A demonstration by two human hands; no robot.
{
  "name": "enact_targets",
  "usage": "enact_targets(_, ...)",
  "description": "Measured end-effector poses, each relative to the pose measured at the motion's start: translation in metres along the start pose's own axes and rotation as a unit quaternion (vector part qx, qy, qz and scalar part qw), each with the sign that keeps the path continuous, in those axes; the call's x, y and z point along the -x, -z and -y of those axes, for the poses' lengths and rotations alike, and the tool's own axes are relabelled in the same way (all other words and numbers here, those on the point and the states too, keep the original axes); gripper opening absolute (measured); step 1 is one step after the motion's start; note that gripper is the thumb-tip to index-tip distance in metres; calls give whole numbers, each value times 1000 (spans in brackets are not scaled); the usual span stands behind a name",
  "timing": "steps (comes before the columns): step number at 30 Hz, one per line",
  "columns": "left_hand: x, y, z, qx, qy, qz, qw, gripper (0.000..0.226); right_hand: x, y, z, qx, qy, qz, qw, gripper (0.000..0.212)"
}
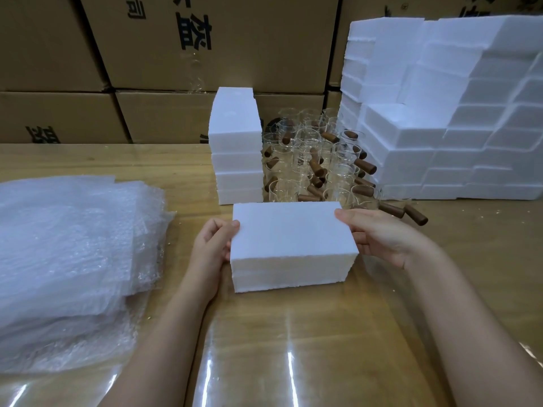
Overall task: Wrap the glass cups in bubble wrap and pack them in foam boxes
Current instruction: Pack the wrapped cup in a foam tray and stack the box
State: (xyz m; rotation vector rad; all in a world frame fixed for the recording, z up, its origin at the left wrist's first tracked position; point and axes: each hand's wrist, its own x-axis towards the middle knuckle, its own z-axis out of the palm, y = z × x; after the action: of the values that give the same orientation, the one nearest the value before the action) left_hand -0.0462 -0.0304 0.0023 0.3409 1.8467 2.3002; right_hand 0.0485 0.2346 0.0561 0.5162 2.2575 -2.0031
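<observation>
Forearms come in from the lower edge, bare and angled inward, meeting at a closed white foam box (291,239) in the middle of the table (293,342). The left hand (210,245) is set against the box's left end, wrist bent slightly outward; its thumb lies on the top left corner and its fingers (216,230) are curled against the end face. The right hand (382,239) holds the right end, palm turned toward the box, thumb laid over the top right corner, and the fingers (363,245) run close together along the end face. The box is gripped between the two hands; whether its base rests on the table or is raised a little cannot be told.

Just behind the box stands a cluster of glass cups (311,160) with brown wooden handles. A short stack of foam boxes (236,148) is on their left and a large wall of foam blocks (440,136) on their right. Sheets of bubble wrap (67,245) lie piled at the left of the table. Cardboard cartons (205,48) fill the background.
</observation>
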Motion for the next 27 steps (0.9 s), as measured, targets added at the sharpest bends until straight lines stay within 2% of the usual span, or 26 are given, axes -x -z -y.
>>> enact_targets(6, -1, -1, 1, 5, -8, -17, 1000, 16, -1, -1, -1, 2, 0, -9, 1000, 33)
enact_targets(15, 0, -2, 0, 3, -5, -21, 1000, 12, 0, -4, 0, -5, -8, -13, 1000, 36)
enact_targets(18, 1, -1, 0, -14, -9, -21, 1000, 17, 0, -4, -1, -5, -10, -11, 1000, 37)
enact_targets(23, 2, 0, -2, -34, -2, -15, 999, 12, 1, -3, -1, -9, -12, -2, 1000, 31)
enact_targets(27, 1, 1, 1, -50, -1, -19, 999, 17, 1, -4, 1, -6, -11, -12, 1000, 34)
